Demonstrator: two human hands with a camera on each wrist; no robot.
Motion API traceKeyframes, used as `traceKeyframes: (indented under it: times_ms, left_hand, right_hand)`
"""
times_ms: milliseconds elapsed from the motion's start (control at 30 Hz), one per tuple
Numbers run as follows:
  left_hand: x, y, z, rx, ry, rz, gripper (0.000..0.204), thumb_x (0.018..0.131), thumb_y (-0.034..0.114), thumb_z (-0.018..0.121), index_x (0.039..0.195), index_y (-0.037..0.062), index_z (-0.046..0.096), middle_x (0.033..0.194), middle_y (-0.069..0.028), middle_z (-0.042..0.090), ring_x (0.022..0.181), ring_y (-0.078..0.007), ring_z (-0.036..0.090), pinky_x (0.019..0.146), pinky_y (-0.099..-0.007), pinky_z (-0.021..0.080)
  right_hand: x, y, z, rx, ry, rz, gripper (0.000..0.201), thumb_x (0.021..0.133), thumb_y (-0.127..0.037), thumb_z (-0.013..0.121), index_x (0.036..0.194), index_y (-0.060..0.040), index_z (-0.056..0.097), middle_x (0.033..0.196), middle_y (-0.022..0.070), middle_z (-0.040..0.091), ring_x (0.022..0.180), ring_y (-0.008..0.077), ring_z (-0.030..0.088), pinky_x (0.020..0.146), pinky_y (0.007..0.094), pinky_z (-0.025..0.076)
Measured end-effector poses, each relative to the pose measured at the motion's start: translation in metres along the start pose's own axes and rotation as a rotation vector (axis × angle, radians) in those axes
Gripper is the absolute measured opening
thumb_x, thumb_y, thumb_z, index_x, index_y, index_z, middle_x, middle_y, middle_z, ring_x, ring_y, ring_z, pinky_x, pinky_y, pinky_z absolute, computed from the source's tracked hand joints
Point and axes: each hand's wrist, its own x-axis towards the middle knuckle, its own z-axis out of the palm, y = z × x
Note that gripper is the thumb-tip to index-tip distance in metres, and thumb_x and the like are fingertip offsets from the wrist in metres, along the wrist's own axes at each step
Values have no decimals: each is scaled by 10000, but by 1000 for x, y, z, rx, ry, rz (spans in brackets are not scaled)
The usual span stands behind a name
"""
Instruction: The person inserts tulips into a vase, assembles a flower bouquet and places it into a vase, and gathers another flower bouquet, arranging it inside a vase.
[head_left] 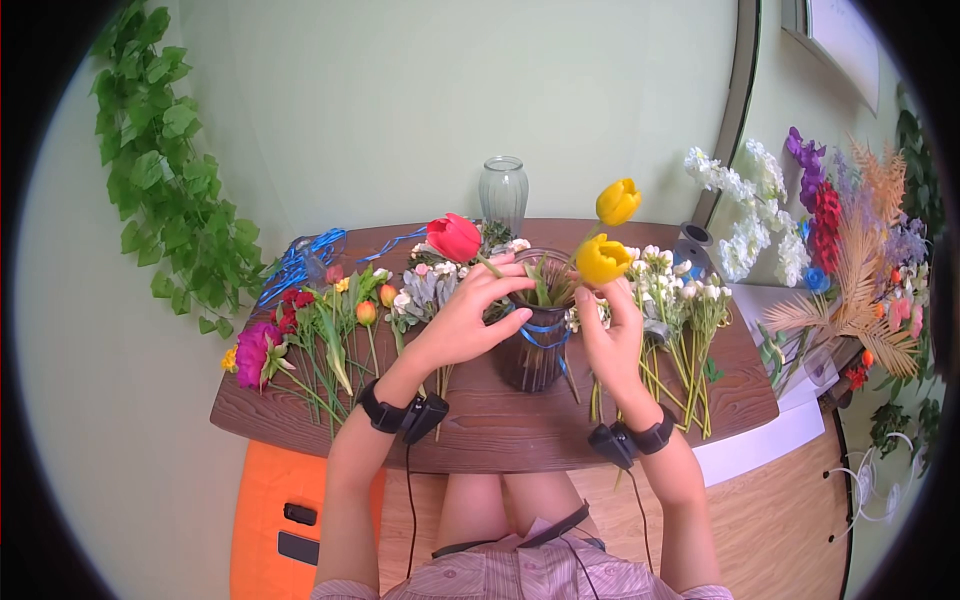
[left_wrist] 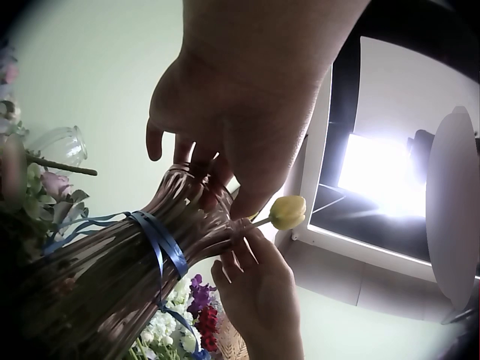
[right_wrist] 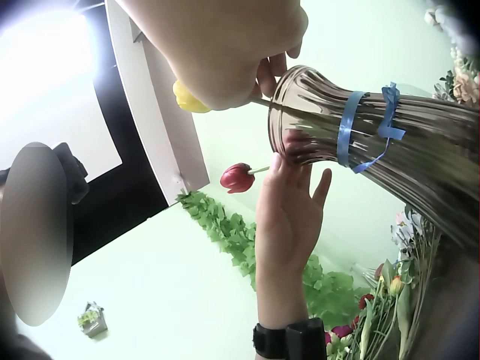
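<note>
A dark ribbed glass vase (head_left: 530, 365), with a blue ribbon (left_wrist: 159, 244) tied round its neck, stands on the table before the person. A red tulip (head_left: 453, 238) leans out over its left side, and two yellow tulips, an upper one (head_left: 618, 202) and a lower one (head_left: 603, 260), lean right. My left hand (head_left: 470, 315) reaches to the rim with fingers stretched out beside the red tulip's stem, thumb apart. At the right rim my right hand (head_left: 612, 335) has bent fingers around the lower yellow tulip's stem, just below its bloom; the grip is partly hidden.
Cut flowers lie on the brown table (head_left: 480, 440) at both sides, including a magenta bloom (head_left: 260, 355) and white blossoms (head_left: 690, 285). Behind the vase stands a clear glass jar (head_left: 503, 190). Blue ribbon strands (head_left: 305, 262) lie back left; tall artificial flowers (head_left: 850, 270) stand at right.
</note>
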Motion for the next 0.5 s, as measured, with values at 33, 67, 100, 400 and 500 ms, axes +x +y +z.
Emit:
traceKeyframes:
  times_ms: [33, 67, 100, 400, 500]
  left_hand:
    - [0, 0, 0, -5, 0, -1, 313, 775, 141, 595, 1074, 55, 557, 1181, -90, 488, 1224, -284, 328, 1010, -410, 255]
    - [0, 0, 0, -5, -1, -1, 313, 775, 141, 595, 1074, 55, 557, 1181, -90, 488, 1224, -284, 328, 1010, -410, 255]
    - [-1, 0, 0, -6, 3, -2, 309, 776, 139, 594, 1072, 58, 559, 1179, -90, 490, 1224, -283, 329, 1010, -410, 255]
    - [0, 3, -1, 11, -8, -8, 306, 785, 144, 584, 1081, 69, 562, 1171, -95, 496, 1222, -289, 334, 1010, -410, 257]
    - [-1, 3, -1, 24, -10, -5, 310, 786, 144, 581, 1087, 71, 561, 1175, -97, 494, 1224, -290, 331, 1010, -410, 255]
  right_hand:
    - [0, -1, -1, -6, 5, 7, 133, 775, -40, 560, 901, -5, 586, 855, 102, 582, 838, 243, 506, 771, 329, 382]
    - [-1, -1, -1, -12, 10, 15, 130, 769, -38, 568, 893, -4, 587, 859, 101, 583, 842, 242, 506, 771, 328, 382]
    - [0, -1, -2, -12, 11, 16, 130, 769, -38, 568, 893, -4, 587, 859, 101, 583, 842, 242, 506, 771, 328, 382]
    - [1, -2, 2, 56, 49, -16, 119, 773, -35, 575, 884, 9, 581, 833, 107, 586, 797, 231, 520, 738, 318, 393]
    - [2, -5, 0, 110, 45, 63, 123, 785, -27, 565, 900, 14, 575, 848, 107, 587, 794, 210, 532, 729, 302, 404]
